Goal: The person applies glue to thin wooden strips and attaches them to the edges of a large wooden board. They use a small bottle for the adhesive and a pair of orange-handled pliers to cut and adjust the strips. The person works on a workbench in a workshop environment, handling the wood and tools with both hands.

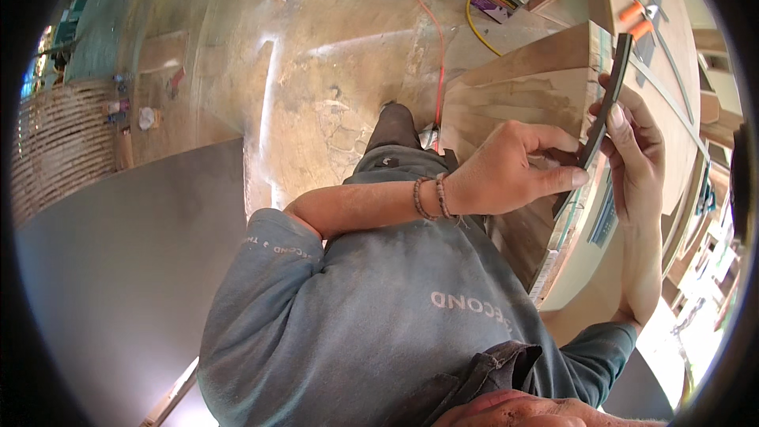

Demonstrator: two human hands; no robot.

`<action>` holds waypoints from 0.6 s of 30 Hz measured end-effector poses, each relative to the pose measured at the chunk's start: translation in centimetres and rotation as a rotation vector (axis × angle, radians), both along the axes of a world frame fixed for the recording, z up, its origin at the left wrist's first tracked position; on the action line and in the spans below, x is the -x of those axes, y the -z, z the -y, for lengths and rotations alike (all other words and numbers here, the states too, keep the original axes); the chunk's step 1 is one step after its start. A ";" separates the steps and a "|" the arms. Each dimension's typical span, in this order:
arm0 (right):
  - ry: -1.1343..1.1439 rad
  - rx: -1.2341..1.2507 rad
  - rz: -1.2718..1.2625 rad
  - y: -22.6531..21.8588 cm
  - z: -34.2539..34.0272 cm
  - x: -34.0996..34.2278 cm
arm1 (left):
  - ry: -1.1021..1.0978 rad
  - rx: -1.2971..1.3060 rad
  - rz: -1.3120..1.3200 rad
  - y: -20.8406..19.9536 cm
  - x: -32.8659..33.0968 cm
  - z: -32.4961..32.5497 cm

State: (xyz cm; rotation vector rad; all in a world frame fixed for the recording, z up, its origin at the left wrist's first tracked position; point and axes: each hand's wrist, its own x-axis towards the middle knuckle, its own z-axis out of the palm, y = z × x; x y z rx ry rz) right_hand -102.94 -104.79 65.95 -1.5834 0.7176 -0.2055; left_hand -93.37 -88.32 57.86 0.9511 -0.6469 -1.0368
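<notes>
At two o'clock I hold a dark strip (607, 103), my left hand (498, 172) pinching its lower part between thumb and fingers, my right hand (639, 138) gripping higher up. It looks light and slightly bendy, probably not fragile; its long edges seem the best hold.

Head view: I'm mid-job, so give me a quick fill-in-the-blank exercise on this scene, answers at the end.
1. Of the left hand and right hand, both holding the dark strip, the one with beaded bracelets at its wrist is the ____ hand.
2. The tool handles near the strip's upper end are coloured ____.
3. On the floor, the yellow cord lies to the picture's ____ of the red cord.

Missing words: left; orange; right.
</notes>
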 end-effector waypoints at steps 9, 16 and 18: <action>-0.216 -0.141 0.107 0.2 -5.2 -9.1 | -0.121 -0.101 0.012 -0.2 -6.4 -6.7; -0.248 -0.022 0.120 -2.2 -10.8 -11.7 | -0.109 -0.036 0.071 -0.9 -9.7 -12.0; -0.231 -0.023 0.141 -2.4 -12.2 -12.0 | -0.096 -0.026 0.045 -1.0 -10.3 -13.1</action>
